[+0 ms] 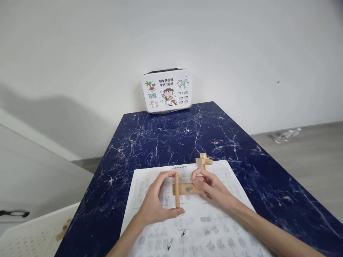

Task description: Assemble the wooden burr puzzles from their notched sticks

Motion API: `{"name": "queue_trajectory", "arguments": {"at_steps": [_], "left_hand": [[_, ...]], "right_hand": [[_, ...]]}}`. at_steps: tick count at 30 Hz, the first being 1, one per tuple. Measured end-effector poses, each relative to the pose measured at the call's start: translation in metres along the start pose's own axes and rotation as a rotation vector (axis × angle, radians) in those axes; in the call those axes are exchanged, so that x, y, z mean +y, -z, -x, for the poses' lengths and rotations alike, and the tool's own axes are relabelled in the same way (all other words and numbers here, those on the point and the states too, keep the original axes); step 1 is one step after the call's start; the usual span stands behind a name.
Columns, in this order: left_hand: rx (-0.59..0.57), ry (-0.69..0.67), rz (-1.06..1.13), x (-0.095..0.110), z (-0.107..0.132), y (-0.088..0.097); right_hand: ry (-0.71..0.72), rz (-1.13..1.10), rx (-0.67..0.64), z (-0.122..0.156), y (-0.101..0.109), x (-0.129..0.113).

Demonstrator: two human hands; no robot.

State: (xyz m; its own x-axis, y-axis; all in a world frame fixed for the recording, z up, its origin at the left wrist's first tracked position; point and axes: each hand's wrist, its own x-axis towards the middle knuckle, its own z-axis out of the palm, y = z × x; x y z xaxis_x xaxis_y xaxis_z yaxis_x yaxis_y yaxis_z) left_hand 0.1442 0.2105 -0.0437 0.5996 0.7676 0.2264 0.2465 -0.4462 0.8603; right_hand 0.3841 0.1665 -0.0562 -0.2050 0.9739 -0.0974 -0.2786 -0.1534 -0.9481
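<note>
Between the thumb and fingers of my left hand (pixel 154 201) a slim wooden stick (pixel 177 194) is gripped by its two ends. My right hand (pixel 211 187) pinches the right end of a flat wooden piece (pixel 183 189) with a notch in its middle. The left end of that piece meets the stick and crosses it; whether they interlock I cannot tell. Both hands are over a printed instruction sheet (pixel 150 233) with rows of small diagrams. Just beyond my right hand an assembled wooden cross-shaped puzzle (pixel 203 160) rests at the sheet's top edge.
A white case with cartoon prints (pixel 168 91) stands at the far end of the blue marbled table (pixel 171 137), against the wall. A white perforated basket (pixel 32 237) with wooden pieces (pixel 63 230) is at lower left. A clear plastic bottle (pixel 288 135) lies on the floor at right.
</note>
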Motion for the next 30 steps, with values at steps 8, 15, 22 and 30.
{"name": "queue_trajectory", "arguments": {"at_steps": [8,15,22,30], "left_hand": [[-0.031,-0.021,-0.042,0.008,-0.002,0.006],[-0.007,-0.014,-0.130,0.008,-0.002,0.010],[-0.002,0.002,-0.093,0.007,-0.002,0.014],[0.006,-0.008,-0.088,0.005,-0.002,0.015]], "right_hand": [[0.024,-0.030,-0.034,0.002,0.001,0.003],[0.044,0.061,0.051,0.000,-0.003,0.003],[0.014,0.022,0.042,0.000,-0.003,0.001],[-0.002,-0.028,0.043,-0.002,-0.004,0.000]]}}
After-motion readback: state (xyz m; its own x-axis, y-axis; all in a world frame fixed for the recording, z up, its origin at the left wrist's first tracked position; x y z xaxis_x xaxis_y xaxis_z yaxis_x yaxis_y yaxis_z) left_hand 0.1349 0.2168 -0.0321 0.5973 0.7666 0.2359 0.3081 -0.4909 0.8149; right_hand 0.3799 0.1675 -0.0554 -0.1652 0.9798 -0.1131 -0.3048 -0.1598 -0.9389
